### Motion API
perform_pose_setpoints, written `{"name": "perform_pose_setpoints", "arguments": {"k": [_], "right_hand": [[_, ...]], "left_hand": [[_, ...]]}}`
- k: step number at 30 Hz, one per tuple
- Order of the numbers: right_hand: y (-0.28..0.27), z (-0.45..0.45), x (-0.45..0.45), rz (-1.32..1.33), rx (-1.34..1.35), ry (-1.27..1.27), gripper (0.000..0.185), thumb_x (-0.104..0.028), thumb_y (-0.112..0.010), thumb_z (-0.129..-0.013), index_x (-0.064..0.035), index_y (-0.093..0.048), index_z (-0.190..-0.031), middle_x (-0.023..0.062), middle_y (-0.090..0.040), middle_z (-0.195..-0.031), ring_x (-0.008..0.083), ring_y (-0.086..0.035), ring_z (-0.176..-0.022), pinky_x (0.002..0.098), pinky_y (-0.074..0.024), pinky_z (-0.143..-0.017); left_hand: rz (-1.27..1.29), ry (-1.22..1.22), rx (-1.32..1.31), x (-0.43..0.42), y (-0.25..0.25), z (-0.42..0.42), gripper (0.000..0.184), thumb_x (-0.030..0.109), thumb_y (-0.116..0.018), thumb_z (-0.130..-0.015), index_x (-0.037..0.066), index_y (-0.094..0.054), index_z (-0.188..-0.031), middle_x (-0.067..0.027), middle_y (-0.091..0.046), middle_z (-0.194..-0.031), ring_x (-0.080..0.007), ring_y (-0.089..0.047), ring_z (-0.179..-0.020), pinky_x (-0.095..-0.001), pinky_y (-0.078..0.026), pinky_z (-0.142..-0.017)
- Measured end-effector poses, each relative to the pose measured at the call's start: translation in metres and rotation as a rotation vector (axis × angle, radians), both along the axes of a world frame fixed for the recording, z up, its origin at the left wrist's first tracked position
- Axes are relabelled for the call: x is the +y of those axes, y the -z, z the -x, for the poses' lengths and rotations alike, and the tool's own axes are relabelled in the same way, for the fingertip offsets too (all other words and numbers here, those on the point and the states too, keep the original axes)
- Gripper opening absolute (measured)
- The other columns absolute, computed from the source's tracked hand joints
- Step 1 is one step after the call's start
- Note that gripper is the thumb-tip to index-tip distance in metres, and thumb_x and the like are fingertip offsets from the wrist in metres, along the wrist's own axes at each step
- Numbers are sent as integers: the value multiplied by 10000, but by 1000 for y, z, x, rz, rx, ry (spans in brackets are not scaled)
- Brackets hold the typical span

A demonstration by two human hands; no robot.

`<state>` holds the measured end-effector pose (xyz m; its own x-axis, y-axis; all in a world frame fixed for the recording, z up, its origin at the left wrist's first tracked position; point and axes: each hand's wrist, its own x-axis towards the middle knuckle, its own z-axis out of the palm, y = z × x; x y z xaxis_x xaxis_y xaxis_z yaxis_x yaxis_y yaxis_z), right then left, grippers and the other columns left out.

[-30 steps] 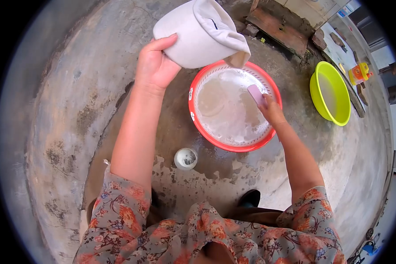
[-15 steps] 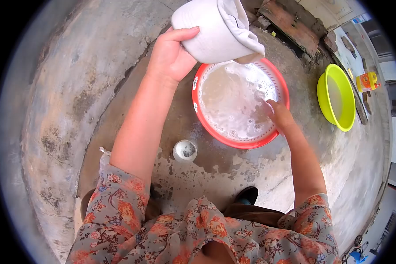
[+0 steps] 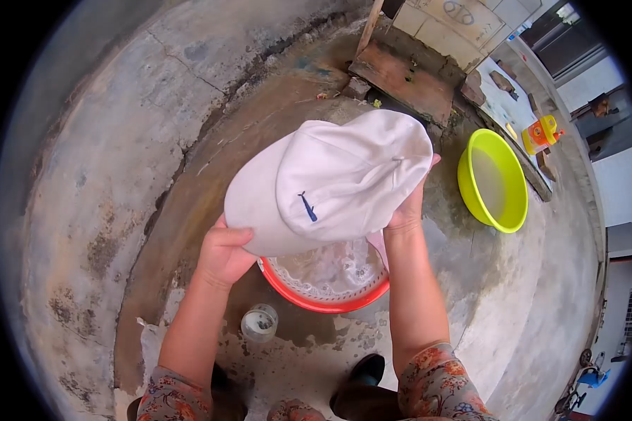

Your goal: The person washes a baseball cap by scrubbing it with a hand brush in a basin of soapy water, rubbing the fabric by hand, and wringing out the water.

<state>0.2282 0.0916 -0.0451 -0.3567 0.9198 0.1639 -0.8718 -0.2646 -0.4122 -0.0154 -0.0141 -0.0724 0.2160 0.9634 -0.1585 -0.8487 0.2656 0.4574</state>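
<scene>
A white baseball cap (image 3: 358, 168) with a small dark blue whale-shaped mark is held up over a red-rimmed basin (image 3: 316, 300) of sudsy water. My left hand (image 3: 226, 252) grips its brim, thumb on top. Behind the crown, at the far right side, my right hand (image 3: 413, 200) holds the cap from beneath; most of its fingers are hidden by the cloth. The cap covers the basin's far part. On the wet ground just left of the basin stands a small clear cup (image 3: 260, 323) with something whitish inside.
A yellow-green basin (image 3: 512, 210) with cloudy water stands to the right. Beyond it a yellow-and-orange container (image 3: 539, 135) sits by a pale slab (image 3: 500, 98) with stones. A brown board (image 3: 404, 83) lies at the far side, near a tiled block (image 3: 449, 28).
My right hand has come out of the sudsy water and up to the cap's crown. The cap has turned and come nearer, its top now facing me. The view has shifted.
</scene>
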Motion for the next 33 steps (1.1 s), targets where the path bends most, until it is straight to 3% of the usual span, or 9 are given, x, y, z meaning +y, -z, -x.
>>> {"name": "perform_pose_setpoints", "arguments": {"k": [2, 3, 10, 14, 16, 21, 22, 25, 33], "right_hand": [[3, 1, 4, 177, -240, 294, 497, -385, -508, -865, -18, -442, -1193, 122, -507, -1184, 236, -487, -1089, 381, -400, -939], [5, -2, 7, 167, -187, 273, 416, -277, -547, -856, -15, -463, -1167, 125, -522, -1163, 234, -507, -1056, 373, -400, -935], [-18, 1, 5, 164, -176, 383, 346, -265, -541, -858, -49, -497, -1124, 138, -540, -1100, 238, -536, -977, 395, -421, -900], [-19, 0, 0, 48, 73, 167, 279, -288, -528, -865, -61, -513, -1027, 149, -540, -1069, 258, -519, -1003, 411, -424, -900], [-49, 13, -11, 336, -105, 367, 252, -257, -547, -857, -53, -509, -998, 139, -546, -1016, 252, -538, -947, 393, -444, -872], [-71, 8, -26, 407, -25, 318, 179, -204, -527, -873, -35, -500, -925, 79, -501, -742, 181, -476, -653, 270, -432, -562], [-80, 6, -29, 409, -32, 323, 179, -204, -527, -873, -35, -500, -925, 79, -501, -742, 181, -476, -653, 270, -432, -562], [-113, 6, -30, 570, -281, 392, 261, -280, -489, -893, -64, -447, -754, 39, -406, -572, 132, -356, -492, 252, -309, -428], [-217, 8, -40, 588, -691, 502, 276, -232, -450, -895, -74, -409, -672, 33, -397, -522, 120, -348, -440, 264, -283, -404]], "left_hand": [[71, -4, -4, -5, 2, 3, 604, -36, -549, -675, -30, -366, -1250, -156, -478, -1219, -296, -455, -1136, -439, -338, -974], [83, -1, -5, -6, 5, 4, 604, -36, -549, -675, -30, -366, -1250, -156, -478, -1219, -296, -455, -1136, -439, -338, -974], [172, 30, 51, -11, -11, 2, 649, -25, -603, -668, -16, -346, -1264, -145, -469, -1228, -286, -446, -1146, -432, -326, -982], [212, 65, 70, -18, -37, 10, 659, -15, -614, -668, -13, -342, -1269, -139, -471, -1227, -283, -445, -1148, -431, -326, -981], [231, 70, 63, -26, -51, 13, 656, -14, -615, -667, -12, -348, -1266, -135, -474, -1224, -283, -446, -1146, -429, -328, -979], [316, 86, 45, -52, -87, 15, 633, -13, -612, -665, -7, -373, -1251, -124, -484, -1217, -272, -453, -1139, -421, -339, -968], [318, 99, 41, -56, -93, 15, 622, -11, -591, -674, -9, -368, -1255, -126, -471, -1232, -275, -439, -1154, -424, -327, -981], [337, 112, 25, -63, -119, 9, 601, -13, -560, -687, -13, -366, -1256, -127, -467, -1238, -276, -431, -1163, -425, -312, -995], [377, 94, 80, -69, -211, -15, 592, -25, -513, -693, 1, -355, -1263, -124, -453, -1247, -281, -419, -1167, -433, -308, -995]]}}
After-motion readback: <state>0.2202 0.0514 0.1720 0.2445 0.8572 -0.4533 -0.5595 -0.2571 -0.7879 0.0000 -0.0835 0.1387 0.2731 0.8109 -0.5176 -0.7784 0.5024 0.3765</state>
